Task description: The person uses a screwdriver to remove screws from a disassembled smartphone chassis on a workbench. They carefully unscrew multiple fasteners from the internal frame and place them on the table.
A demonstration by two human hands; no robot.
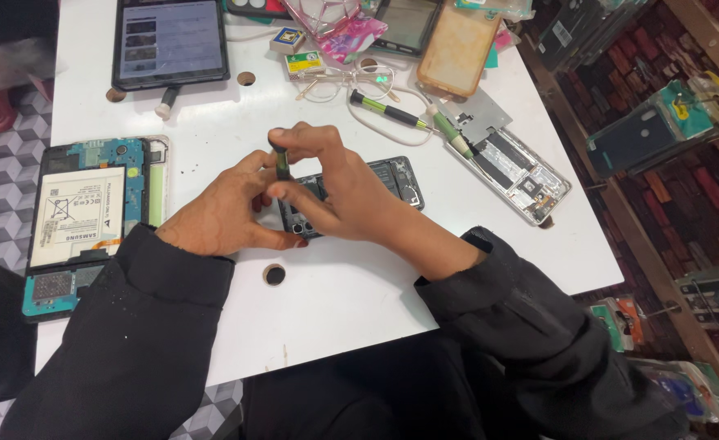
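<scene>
An opened dark phone (392, 178) lies on the white table (359, 293), its back cover off. My right hand (335, 191) holds a small green-and-black screwdriver (280, 161) upright over the phone's left end, index finger on its cap. My left hand (225, 210) rests beside it, fingers pinching the phone's lower left corner and steadying the tool's shaft. The screwdriver tip is hidden behind my fingers.
An opened tablet (82, 220) with its battery showing lies at the left edge. Another opened phone (514, 173), two spare screwdrivers (388, 109), glasses (351, 80), a lit tablet (170, 42) and phone cases (457, 37) crowd the far side. A brick-patterned wall with hanging cases is at right.
</scene>
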